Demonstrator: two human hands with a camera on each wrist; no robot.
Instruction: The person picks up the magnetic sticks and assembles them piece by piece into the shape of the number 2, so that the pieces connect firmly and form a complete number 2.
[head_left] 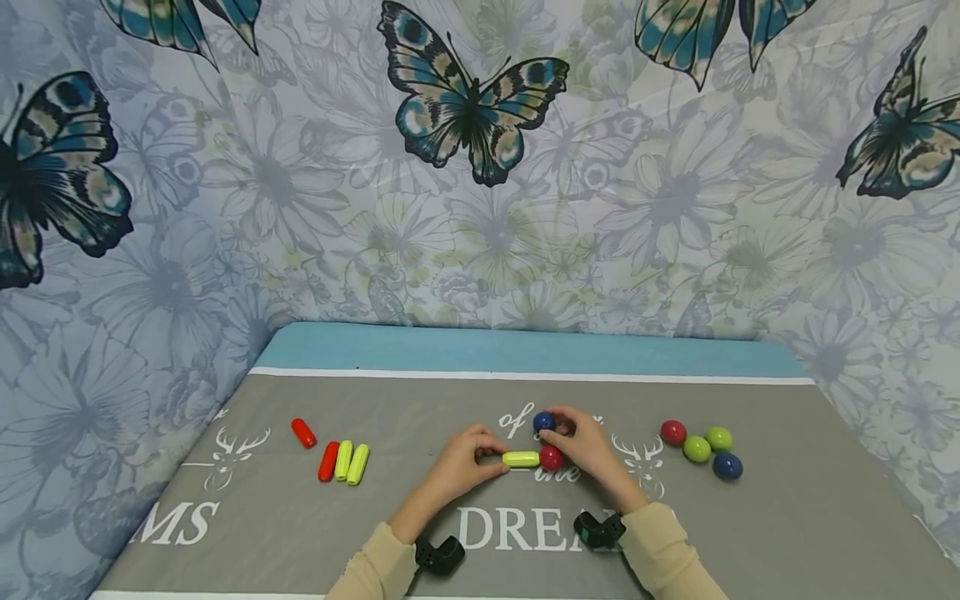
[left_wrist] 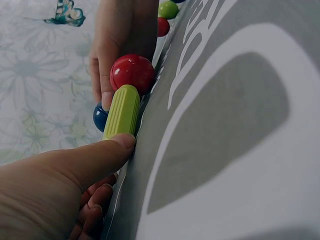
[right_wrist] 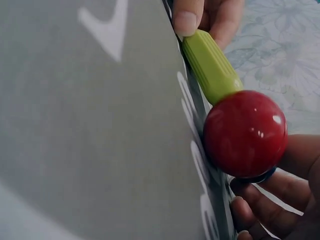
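Observation:
My left hand (head_left: pixel 467 462) pinches the left end of a yellow-green ribbed rod (head_left: pixel 521 459) that lies on the mat. At the rod's other end a shiny red ball (head_left: pixel 551 457) is attached or touching; I cannot tell which. My right hand (head_left: pixel 588 442) holds a dark blue ball (head_left: pixel 544 422) between thumb and fingers, just beyond the red one. In the left wrist view the blue ball (left_wrist: pixel 100 117) shows beside the rod, partly covered by the right fingers. The red ball (right_wrist: pixel 245 134) hides most of it in the right wrist view.
Left on the grey mat (head_left: pixel 405 533) lie a tilted red rod (head_left: pixel 303 433), another red rod (head_left: pixel 328 462) and two yellow-green rods (head_left: pixel 343 460). To the right sit a red ball (head_left: pixel 673 432), two green balls (head_left: pixel 697 450) and a blue ball (head_left: pixel 727 467). A butterfly-patterned cloth (head_left: pixel 300 208) hangs behind.

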